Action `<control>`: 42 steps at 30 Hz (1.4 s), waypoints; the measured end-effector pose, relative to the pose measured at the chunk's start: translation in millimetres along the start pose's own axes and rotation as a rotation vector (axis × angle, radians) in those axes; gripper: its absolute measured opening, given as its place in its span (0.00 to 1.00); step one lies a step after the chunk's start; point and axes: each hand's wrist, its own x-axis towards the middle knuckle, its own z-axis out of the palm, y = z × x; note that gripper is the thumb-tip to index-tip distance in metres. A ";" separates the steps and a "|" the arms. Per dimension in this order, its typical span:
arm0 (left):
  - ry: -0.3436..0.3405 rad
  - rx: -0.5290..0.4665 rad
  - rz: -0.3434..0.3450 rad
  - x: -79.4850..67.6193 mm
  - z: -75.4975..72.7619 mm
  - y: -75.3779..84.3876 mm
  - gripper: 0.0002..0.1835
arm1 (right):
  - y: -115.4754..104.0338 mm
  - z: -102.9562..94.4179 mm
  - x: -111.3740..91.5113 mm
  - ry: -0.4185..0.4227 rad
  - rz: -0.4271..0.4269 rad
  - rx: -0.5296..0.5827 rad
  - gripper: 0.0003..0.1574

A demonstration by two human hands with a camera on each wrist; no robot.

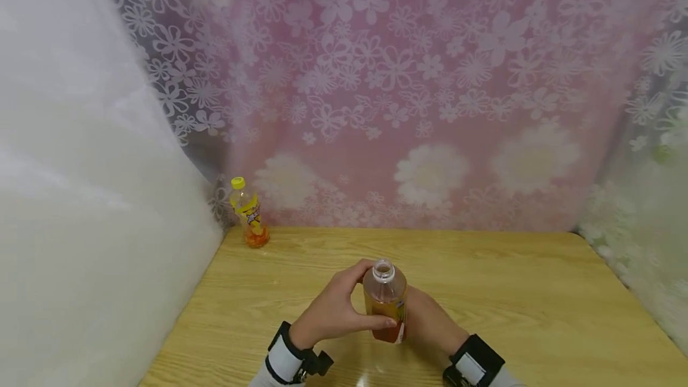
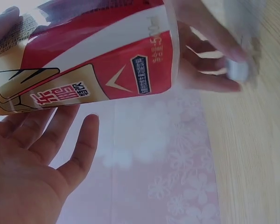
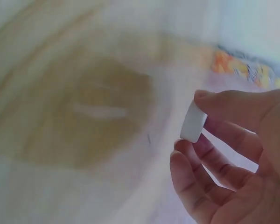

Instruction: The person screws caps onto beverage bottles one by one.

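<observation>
My left hand [image 1: 335, 306] grips an uncapped plastic drink bottle [image 1: 384, 294] above the table, its open mouth facing up toward the head camera. Amber or reddish liquid shows inside. In the left wrist view the bottle's red, white and gold label [image 2: 126, 60] is seen from close by. Between the thumb and fingers of my right hand [image 3: 238, 154] is a white bottle cap [image 3: 193, 122]. That hand [image 1: 430, 318] is just to the right of the bottle in the head view, partly hidden behind it, and the cap is out of sight there.
A second bottle [image 1: 249, 214] with a yellow cap and some orange contents stands at the table's back left corner. The wood-grain table [image 1: 510, 291] is bounded by a pink flowered curtain [image 1: 376, 106] behind and a white sheet [image 1: 80, 196] on the left.
</observation>
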 end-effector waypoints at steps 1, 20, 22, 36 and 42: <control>-0.002 -0.003 0.002 1.0 1.0 0.6 0.36 | 0.8 -6.5 -1.5 0.004 0.012 -0.029 0.18; -0.100 0.001 0.030 12.0 25.9 9.3 0.38 | -104.7 -182.3 -25.5 0.271 -0.247 -0.079 0.27; -0.096 0.009 0.031 12.0 26.3 8.8 0.38 | -112.0 -181.7 -26.5 0.268 -0.313 -0.069 0.29; -0.080 0.037 0.036 9.7 27.6 7.9 0.39 | -114.2 -152.3 -26.1 0.179 -0.327 -0.077 0.24; -0.077 0.034 0.014 9.3 26.8 7.2 0.38 | -117.2 -149.3 -23.8 0.189 -0.285 -0.065 0.21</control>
